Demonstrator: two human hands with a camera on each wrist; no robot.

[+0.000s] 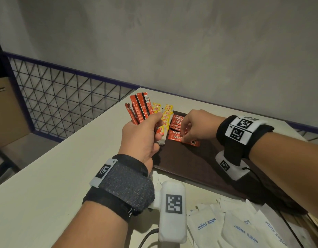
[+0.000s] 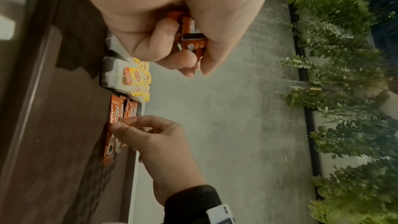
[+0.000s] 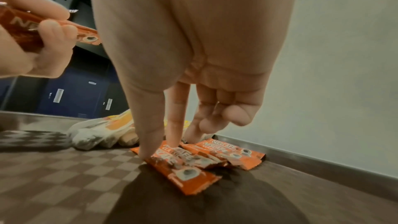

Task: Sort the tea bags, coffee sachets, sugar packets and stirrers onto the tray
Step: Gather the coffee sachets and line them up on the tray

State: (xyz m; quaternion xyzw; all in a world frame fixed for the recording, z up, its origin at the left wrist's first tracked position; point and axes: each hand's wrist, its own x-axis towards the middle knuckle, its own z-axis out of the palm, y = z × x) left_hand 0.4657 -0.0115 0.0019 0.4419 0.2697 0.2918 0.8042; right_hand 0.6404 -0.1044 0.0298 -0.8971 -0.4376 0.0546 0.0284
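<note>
The left hand (image 1: 142,138) is clenched around a fanned bunch of red coffee sachets (image 1: 139,109) held above the table (image 1: 47,176), while the right hand (image 1: 195,126) has thumb and forefinger straight down on the nearest sachet (image 3: 183,171) of the row already on the dark tray (image 1: 190,163), beside the tea bags (image 1: 165,119). To do this well, I'd say nudge that sachet flush with its neighbours (no overlap, print facing up) before feeding in the next one. Readable: "NESCAFE CLASSIC" on the sachets, "Lipton" on the yellow tags, "white sugar" on the sugar packets (image 1: 240,228) still on the table.
</note>
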